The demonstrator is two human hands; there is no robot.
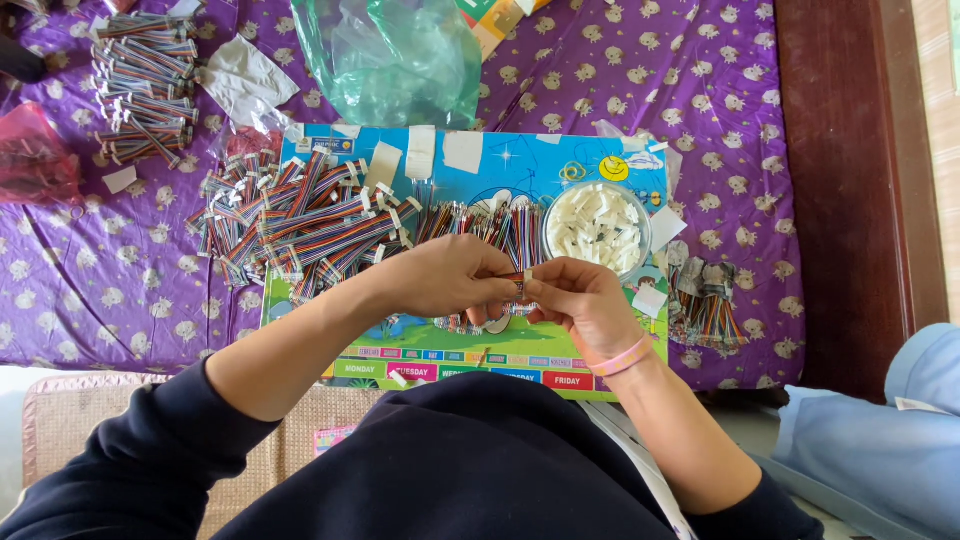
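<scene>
- Over the picture board (600, 165), left hand (450, 275) and right hand (580, 300) pinch one small wire bundle (519, 283).
- Light, bendy wires; grip near the white tip.

Both forearms come in from the bottom, dark sleeves pushed up to the elbows, and meet at centre frame. Left hand (450, 275) is palm down, fingers curled inward, fingertips pinched together toward the right hand (580, 300). Right hand is tilted, thumb and forefinger pinched, tips touching the left's. Pink band (620, 357) sits on the right wrist.
</scene>
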